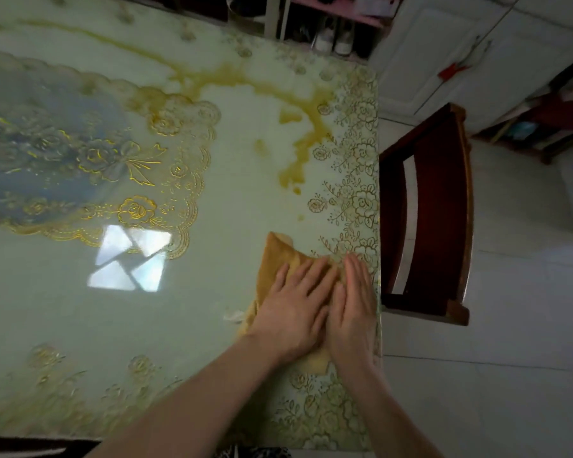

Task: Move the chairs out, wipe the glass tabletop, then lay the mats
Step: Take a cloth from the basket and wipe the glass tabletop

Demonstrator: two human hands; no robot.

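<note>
Cloth (280,259) lies near the glass tabletop's (212,309) chair-side edge; left hand (293,302) and right hand (354,302) press it flat — fingers extended, close together; yellow spill (298,143) beyond; chair (440,206) just beside the tabletop.

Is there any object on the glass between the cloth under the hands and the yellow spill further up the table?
Nothing visible stands in the way. Both hands press flat on the cloth, and the glass between it and the spill is bare. The chair stands off the table's edge.
</note>
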